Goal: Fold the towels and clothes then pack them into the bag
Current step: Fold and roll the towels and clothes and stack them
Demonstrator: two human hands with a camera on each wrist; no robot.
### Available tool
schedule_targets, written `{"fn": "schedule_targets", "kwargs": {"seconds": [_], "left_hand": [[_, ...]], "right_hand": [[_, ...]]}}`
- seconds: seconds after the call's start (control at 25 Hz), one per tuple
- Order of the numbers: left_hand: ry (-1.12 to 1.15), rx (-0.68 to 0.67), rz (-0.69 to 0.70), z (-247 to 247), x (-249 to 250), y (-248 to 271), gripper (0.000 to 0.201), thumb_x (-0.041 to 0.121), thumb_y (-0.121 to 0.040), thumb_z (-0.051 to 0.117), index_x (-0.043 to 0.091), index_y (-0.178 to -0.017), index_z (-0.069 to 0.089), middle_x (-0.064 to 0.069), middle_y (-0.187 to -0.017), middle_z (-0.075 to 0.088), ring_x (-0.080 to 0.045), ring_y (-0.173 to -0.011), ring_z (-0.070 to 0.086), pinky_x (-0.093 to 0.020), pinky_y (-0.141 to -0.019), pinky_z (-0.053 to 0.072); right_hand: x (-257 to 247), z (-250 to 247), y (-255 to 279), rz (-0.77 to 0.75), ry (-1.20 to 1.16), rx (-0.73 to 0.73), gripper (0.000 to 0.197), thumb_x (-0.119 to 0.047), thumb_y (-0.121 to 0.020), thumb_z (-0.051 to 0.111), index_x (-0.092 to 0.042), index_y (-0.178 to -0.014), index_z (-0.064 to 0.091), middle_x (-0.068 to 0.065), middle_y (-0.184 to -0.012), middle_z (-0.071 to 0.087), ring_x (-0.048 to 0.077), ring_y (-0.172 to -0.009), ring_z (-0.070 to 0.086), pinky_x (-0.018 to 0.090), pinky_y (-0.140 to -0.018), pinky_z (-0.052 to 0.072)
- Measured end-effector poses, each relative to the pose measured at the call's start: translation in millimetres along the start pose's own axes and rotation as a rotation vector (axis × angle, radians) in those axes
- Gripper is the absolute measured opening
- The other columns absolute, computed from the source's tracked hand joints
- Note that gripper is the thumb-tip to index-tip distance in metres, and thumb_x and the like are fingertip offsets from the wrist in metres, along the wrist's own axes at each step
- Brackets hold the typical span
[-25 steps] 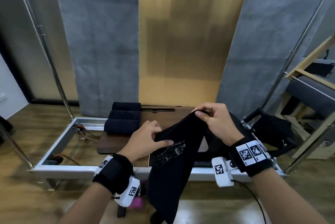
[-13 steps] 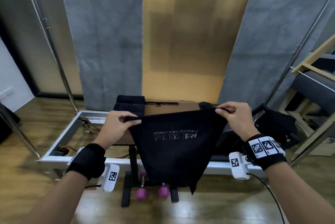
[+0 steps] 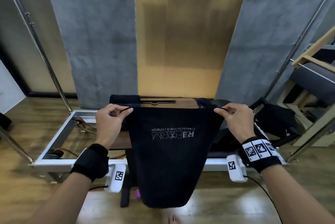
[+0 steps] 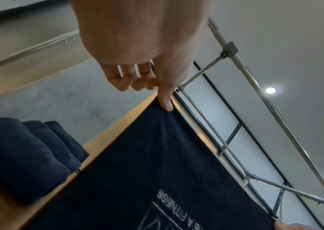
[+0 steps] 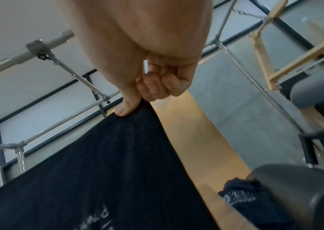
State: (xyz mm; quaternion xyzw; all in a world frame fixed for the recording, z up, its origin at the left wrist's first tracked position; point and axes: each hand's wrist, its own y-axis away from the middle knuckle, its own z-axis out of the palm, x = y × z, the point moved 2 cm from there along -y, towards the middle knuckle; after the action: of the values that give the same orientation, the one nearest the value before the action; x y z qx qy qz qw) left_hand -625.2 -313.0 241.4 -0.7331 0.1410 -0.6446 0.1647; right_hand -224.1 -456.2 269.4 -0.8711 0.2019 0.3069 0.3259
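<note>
A dark navy towel (image 3: 168,160) with pale mirrored lettering hangs spread in front of me. My left hand (image 3: 110,120) pinches its upper left corner and my right hand (image 3: 233,118) pinches its upper right corner. The left wrist view shows my thumb (image 4: 165,101) on the corner of the towel (image 4: 147,171); the right wrist view shows the same pinch on the towel (image 5: 98,171). Rolled dark towels (image 3: 125,99) (image 4: 19,155) lie on the wooden board (image 3: 168,101) behind. A crumpled dark garment (image 3: 204,102) (image 5: 241,196) lies at the board's right end. A black bag (image 3: 277,124) sits to the right.
The board rests in a metal frame (image 3: 59,136) with slanted steel poles (image 3: 36,42) on both sides. Grey padded panels (image 3: 97,33) and a golden wall stand behind. A wooden and grey padded apparatus (image 3: 311,78) stands at the far right. Pink weights (image 3: 136,193) lie on the wooden floor.
The bunched towel has been pulled apart: my left hand moved left to its corner and my right hand moved right, so the towel now hangs flat and wider than before.
</note>
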Motion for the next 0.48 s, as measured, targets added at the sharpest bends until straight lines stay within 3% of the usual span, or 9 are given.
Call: {"fn": "schedule_targets", "kwargs": {"seconds": [0.12, 0.2, 0.28, 0.4, 0.48], "left_hand": [[0.032, -0.030, -0.139, 28.9, -19.6, -17.5, 0.020, 0.022, -0.098, 0.076, 0.007, -0.096, 0.063, -0.012, -0.065, 0.072, -0.025, -0.039, 0.057, -0.024, -0.042, 0.042], [0.089, -0.073, -0.220, 51.7, -33.5, -32.0, 0.021, 0.024, -0.106, 0.064, 0.009, -0.102, 0.050, -0.014, -0.073, 0.077, -0.033, -0.040, 0.063, -0.021, -0.035, 0.036], [0.163, -0.074, -0.291, 71.7, -45.0, -45.9, 0.017, 0.023, -0.109, 0.059, 0.014, -0.105, 0.046, -0.015, -0.087, 0.080, -0.034, -0.059, 0.076, -0.025, -0.035, 0.045], [0.206, 0.003, -0.339, 103.0, -75.7, -79.4, 0.009, 0.019, -0.109, 0.059, 0.017, -0.104, 0.051, -0.014, -0.102, 0.078, -0.021, -0.093, 0.081, -0.040, -0.051, 0.063], [0.182, 0.064, -0.356, 120.4, -99.2, -100.4, 0.008, 0.016, -0.108, 0.060, 0.018, -0.102, 0.055, -0.014, -0.104, 0.076, -0.017, -0.099, 0.079, -0.043, -0.057, 0.065]], "right_hand": [[14.0, 41.4, -18.8, 0.229, -0.309, -0.079, 0.015, -0.033, -0.097, 0.071, -0.029, -0.084, 0.065, 0.009, -0.056, 0.069, 0.028, -0.045, 0.067, 0.029, -0.041, 0.047], [22.3, 68.7, -35.4, 0.288, -0.487, -0.096, 0.011, -0.026, -0.104, 0.059, -0.018, -0.097, 0.058, 0.015, -0.067, 0.074, 0.037, -0.053, 0.072, 0.032, -0.041, 0.051], [29.0, 89.6, -53.6, 0.310, -0.595, -0.084, 0.011, -0.022, -0.107, 0.055, -0.015, -0.099, 0.055, 0.015, -0.080, 0.078, 0.036, -0.066, 0.077, 0.034, -0.048, 0.058], [44.8, 127.2, -94.2, 0.341, -0.715, -0.085, 0.007, -0.011, -0.108, 0.051, -0.009, -0.104, 0.056, 0.015, -0.091, 0.079, 0.030, -0.086, 0.079, 0.033, -0.062, 0.064], [55.0, 150.1, -116.5, 0.351, -0.744, -0.114, 0.011, -0.005, -0.108, 0.047, -0.004, -0.111, 0.057, 0.015, -0.098, 0.079, 0.026, -0.093, 0.079, 0.032, -0.068, 0.065]]}}
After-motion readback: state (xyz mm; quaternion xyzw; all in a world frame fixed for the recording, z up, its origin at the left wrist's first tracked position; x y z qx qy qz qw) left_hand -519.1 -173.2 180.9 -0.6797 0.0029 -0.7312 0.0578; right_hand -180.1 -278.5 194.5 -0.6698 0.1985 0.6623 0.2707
